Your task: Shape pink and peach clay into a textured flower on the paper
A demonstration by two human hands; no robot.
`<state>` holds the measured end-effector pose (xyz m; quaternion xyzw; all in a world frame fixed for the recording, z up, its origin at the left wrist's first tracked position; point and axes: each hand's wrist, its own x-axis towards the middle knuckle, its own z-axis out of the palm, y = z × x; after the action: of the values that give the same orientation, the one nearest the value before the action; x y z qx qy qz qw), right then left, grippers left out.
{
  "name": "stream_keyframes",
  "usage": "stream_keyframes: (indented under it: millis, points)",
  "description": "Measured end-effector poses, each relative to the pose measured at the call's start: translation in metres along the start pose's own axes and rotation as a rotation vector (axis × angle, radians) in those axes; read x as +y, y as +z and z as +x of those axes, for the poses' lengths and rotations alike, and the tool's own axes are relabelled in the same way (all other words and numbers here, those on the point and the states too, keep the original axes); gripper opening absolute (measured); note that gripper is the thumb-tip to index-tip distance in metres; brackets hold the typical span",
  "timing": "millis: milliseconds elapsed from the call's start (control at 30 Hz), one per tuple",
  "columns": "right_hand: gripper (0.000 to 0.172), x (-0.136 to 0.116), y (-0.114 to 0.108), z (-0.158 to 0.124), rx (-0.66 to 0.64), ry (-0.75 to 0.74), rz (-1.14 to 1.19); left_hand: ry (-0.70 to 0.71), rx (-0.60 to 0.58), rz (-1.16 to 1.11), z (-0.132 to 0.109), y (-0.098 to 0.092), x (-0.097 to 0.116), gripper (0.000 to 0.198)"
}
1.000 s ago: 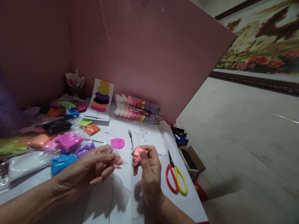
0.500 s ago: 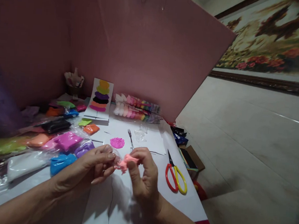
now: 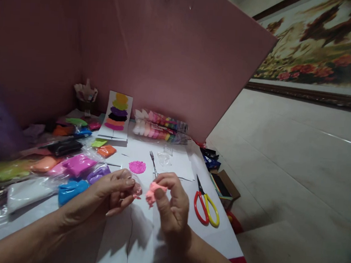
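Between the fingers of my right hand point(image 3: 173, 205) is a lump of salmon-pink modelling clay point(image 3: 154, 193), ragged at its lower edge. My left hand point(image 3: 118, 191) pinches a small clear plastic bag point(image 3: 137, 186) with bits of the same clay stuck to it. A gap shows between the bag and the lump. Just beyond my hands, a flat, ridged disc of bright pink clay point(image 3: 137, 167) lies on the white paper. A small fork point(image 3: 153, 160) lies to the right of the disc, its handle end hidden behind my right hand.
Scissors point(image 3: 205, 207) with red and yellow handles lie to the right. Several bagged clays, including a blue one point(image 3: 72, 192), crowd the left side. At the back stand a card with coloured bands point(image 3: 116, 113) and a clear pack of clays point(image 3: 160, 126). An empty-looking wrapper point(image 3: 164, 158) lies before it.
The clay lump has come apart from the bag. My right hand has shifted slightly right with it, while my left hand keeps the bag nearly in place.
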<state>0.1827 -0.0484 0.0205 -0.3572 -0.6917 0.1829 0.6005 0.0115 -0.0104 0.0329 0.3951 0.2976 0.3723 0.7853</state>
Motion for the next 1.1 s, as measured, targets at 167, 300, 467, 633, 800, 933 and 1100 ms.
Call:
stream_keyframes:
  millis: [167,300,467,633,800,933,1100]
  points:
    - [0.005,0.0,-0.003,0.003,0.022,-0.086,-0.135,0.009,0.096,-0.003,-0.002,0.007,-0.001,0.032]
    - [0.007,0.001,-0.006,0.004,0.099,-0.073,-0.163,-0.018,0.149,0.036,-0.001,0.009,0.0,0.04]
    - [0.007,0.003,-0.006,0.004,0.128,-0.083,-0.187,-0.006,0.16,0.047,-0.001,0.009,0.002,0.038]
    - [0.008,0.004,-0.007,0.004,0.089,-0.1,-0.231,-0.008,0.113,0.036,0.0,0.0,-0.003,0.027]
    - [0.011,0.009,-0.008,0.002,0.135,-0.247,-0.298,-0.064,0.069,-0.083,0.001,-0.008,-0.005,0.022]
    - [0.013,0.013,-0.005,0.004,0.023,-0.348,-0.446,-0.109,0.062,-0.152,0.001,-0.007,-0.003,0.026]
    - [0.009,0.01,-0.01,0.002,0.187,-0.253,-0.297,-0.167,0.113,-0.199,0.0,-0.005,0.001,0.018]
